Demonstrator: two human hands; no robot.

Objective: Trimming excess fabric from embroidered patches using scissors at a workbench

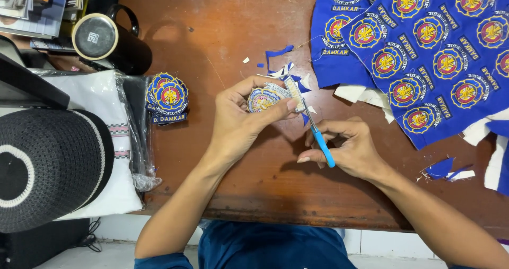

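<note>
The embroidered patch [265,97] sits near the middle of the view, lifted just off the wooden surface [233,30] so you can turn its edge toward the blades. Your left hand [241,118] is closed around it, thumb pressed across its face and fingers curled behind, which keeps the cloth taut where it is being trimmed. At about 4 o'clock from the patch, your right hand [347,147] is wrapped around the blue-handled scissors [313,126], fingers through the loops; the blades point up toward 11 o'clock and meet the patch's right edge, close to your left thumb.

Just past the blade tips, at 12 to 1 o'clock, blue and white scraps [283,62] lie scattered where offcuts would drop. At 2 o'clock, the blue sheet of uncut patches [424,51] lies flat within your right hand's reach. More offcuts [445,171] rest at 4 o'clock near your right forearm.

At 9 o'clock a small stack of finished patches [167,99] is set aside, clear of the cutting. Farther out at 10 o'clock stands a black mug [108,41], and at 8 o'clock a black knitted cap [47,168] rests on folded white cloth in plastic [114,142].
</note>
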